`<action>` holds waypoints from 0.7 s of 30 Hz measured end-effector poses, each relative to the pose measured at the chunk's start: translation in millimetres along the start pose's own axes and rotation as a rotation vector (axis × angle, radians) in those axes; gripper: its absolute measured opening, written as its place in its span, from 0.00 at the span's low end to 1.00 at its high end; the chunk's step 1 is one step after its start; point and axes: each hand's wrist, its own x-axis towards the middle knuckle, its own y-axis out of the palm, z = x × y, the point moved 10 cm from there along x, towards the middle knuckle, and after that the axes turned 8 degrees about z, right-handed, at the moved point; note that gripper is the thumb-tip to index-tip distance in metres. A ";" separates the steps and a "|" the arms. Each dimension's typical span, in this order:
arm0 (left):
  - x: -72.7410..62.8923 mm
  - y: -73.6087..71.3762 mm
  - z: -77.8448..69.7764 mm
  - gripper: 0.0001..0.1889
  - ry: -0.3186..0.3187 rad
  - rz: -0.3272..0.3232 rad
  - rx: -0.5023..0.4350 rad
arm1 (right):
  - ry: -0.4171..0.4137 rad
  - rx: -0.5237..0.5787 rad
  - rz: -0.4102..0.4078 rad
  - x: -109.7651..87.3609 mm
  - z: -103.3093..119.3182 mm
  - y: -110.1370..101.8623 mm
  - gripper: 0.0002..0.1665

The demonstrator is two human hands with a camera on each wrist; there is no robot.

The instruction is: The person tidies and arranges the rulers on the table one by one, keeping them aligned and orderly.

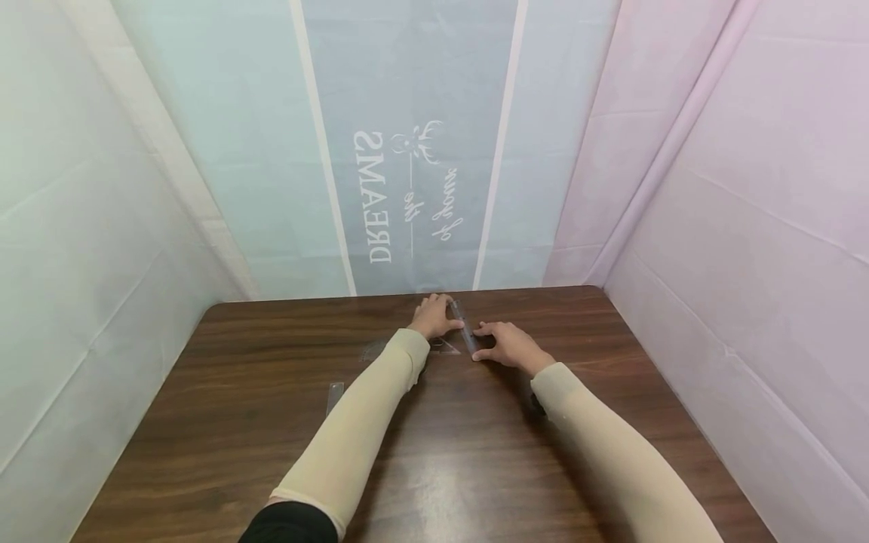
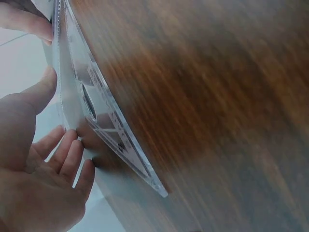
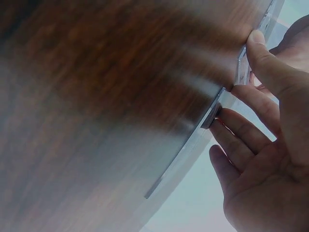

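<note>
Between my two hands a clear ruler (image 1: 465, 328) slants across the far part of the wooden table. My left hand (image 1: 434, 317) is at its left side, thumb and forefinger spread along its edge. From the right, my right hand (image 1: 512, 345) has its thumb at the ruler's near end and its forefinger higher up. A clear set square (image 2: 116, 133) lies beside the ruler, close to the left hand (image 2: 48, 179). In the right wrist view, the right thumb (image 3: 258, 41) and forefinger meet a clear plastic edge (image 3: 242, 67).
Left of the left wrist lies a faint clear protractor (image 1: 372, 351). Another clear ruler (image 1: 335, 396) is partly hidden by the left sleeve. The brown table (image 1: 258, 445) ends at a printed cloth backdrop (image 1: 421, 90), with pale side cloths at left and right.
</note>
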 end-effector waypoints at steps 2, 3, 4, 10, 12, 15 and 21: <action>-1.8 -1.2 0.7 0.38 0.002 -0.011 -0.018 | -0.001 -0.006 0.000 0.8 -1.3 0.7 0.40; -3.3 -2.6 0.6 0.37 0.002 -0.019 -0.031 | -0.003 -0.010 -0.001 1.2 -1.7 1.0 0.40; -4.6 -3.4 0.6 0.36 0.002 -0.024 -0.042 | -0.002 -0.006 -0.001 1.6 -2.7 1.4 0.40; -12.1 -7.1 0.8 0.31 0.006 -0.053 -0.161 | -0.013 -0.020 -0.007 0.8 -3.9 2.0 0.40; -15.8 -8.1 0.0 0.30 0.011 -0.052 -0.205 | -0.015 -0.030 -0.006 0.0 -3.4 2.3 0.40; -21.3 -9.9 -1.8 0.31 0.020 -0.048 -0.252 | -0.019 -0.044 -0.008 -1.9 -1.9 2.6 0.40; -27.3 -13.5 -3.2 0.32 0.025 -0.049 -0.354 | -0.065 -0.031 -0.049 -5.3 4.9 1.0 0.40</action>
